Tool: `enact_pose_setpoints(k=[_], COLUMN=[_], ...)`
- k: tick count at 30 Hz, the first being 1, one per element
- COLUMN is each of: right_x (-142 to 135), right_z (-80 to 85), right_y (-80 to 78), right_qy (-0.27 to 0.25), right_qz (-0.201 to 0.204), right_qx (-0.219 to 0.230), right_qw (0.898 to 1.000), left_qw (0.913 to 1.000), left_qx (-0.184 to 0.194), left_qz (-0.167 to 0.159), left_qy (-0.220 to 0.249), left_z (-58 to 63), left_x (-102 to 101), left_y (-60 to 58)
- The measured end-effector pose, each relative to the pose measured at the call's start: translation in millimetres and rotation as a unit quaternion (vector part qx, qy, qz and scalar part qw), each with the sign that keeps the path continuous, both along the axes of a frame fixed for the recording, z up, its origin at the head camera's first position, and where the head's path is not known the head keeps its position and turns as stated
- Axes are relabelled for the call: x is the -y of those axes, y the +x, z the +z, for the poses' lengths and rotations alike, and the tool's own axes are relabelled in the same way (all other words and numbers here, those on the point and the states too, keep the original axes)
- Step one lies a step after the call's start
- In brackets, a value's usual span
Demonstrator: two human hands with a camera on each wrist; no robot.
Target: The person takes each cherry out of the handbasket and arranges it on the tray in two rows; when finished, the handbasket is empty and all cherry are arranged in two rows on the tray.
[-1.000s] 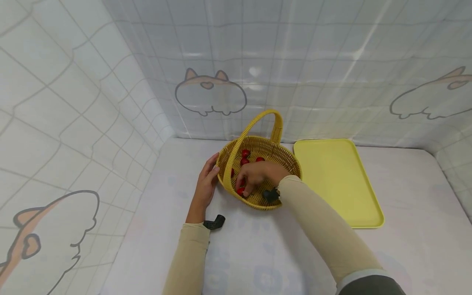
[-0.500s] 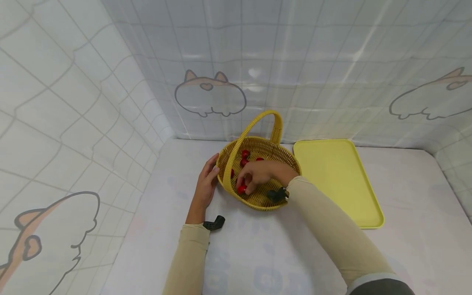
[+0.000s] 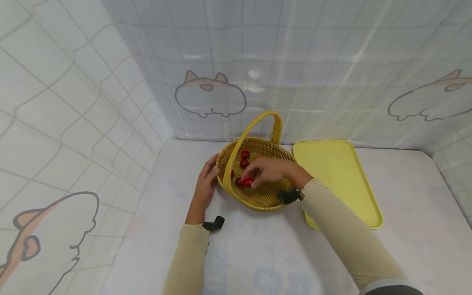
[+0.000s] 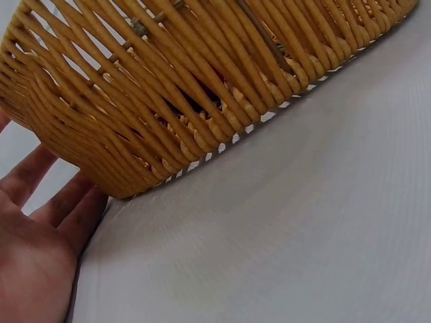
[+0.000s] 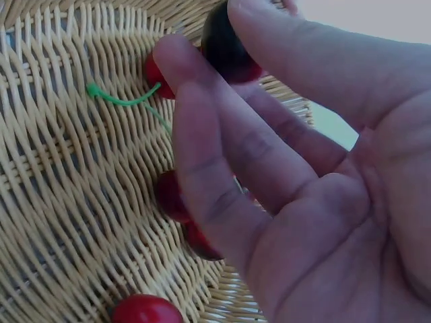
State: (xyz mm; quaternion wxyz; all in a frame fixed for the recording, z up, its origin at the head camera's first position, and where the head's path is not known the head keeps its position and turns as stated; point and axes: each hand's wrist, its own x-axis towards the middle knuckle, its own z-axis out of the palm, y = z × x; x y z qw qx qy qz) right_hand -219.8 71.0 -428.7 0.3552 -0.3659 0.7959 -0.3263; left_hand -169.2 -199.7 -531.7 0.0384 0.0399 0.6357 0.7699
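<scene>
A yellow wicker basket [image 3: 262,204] with a tall arched handle stands on the table. My left hand [image 3: 205,186] rests against its left side, and in the left wrist view the fingers [image 4: 67,198] lie fairly straight along the outer wall. Inside the basket, my right hand [image 3: 271,170] pinches a dark red cherry [image 5: 229,47] between thumb and fingers. Other red cherries [image 3: 245,154] lie on the woven bottom, one [image 3: 239,181] beside the held one. A green stem [image 5: 124,101] shows near the fingertips in the right wrist view. The right hand hides part of the basket's interior.
To the right of the basket lies a yellow rectangular tray [image 3: 341,176], partly covered by the right forearm. The table [image 3: 243,254] has a pale cloth. Grid-patterned curtains [image 3: 313,82] close off the back and sides.
My right hand has shifted right and slightly back inside the basket, with the cherry moving along in its fingers. A cherry at the back is now hidden behind it. My left hand stays put.
</scene>
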Motion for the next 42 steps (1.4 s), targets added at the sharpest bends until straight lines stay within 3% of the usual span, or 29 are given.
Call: enact_pose_setpoints(k=[6, 12, 22, 42], right_x=[-8.3, -15.2, -25.6, -51.8], right_z=[2.3, 0.0, 2.6, 0.8], right_y=[3.8, 8.2, 17.9, 21.0], right_qy=[-0.016, -0.015, -0.057, -0.157], right_qz=[-0.032, -0.060, -0.102, -0.227], right_qx=[0.019, 0.018, 0.009, -0.027], right_qw=[0.999, 0.998, 0.993, 0.961], left_qw=[1.0000, 1.0000, 1.0000, 0.9999], left_qx=[-0.003, -0.004, -0.008, -0.004], left_qz=[0.004, 0.002, 0.004, 0.008], left_qy=[-0.002, -0.001, 0.001, -0.005], left_z=[0.1, -0.6, -4.6, -5.1], left_x=[0.3, -0.4, 0.7, 1.2], left_y=[0.4, 1.0, 0.3, -1.3])
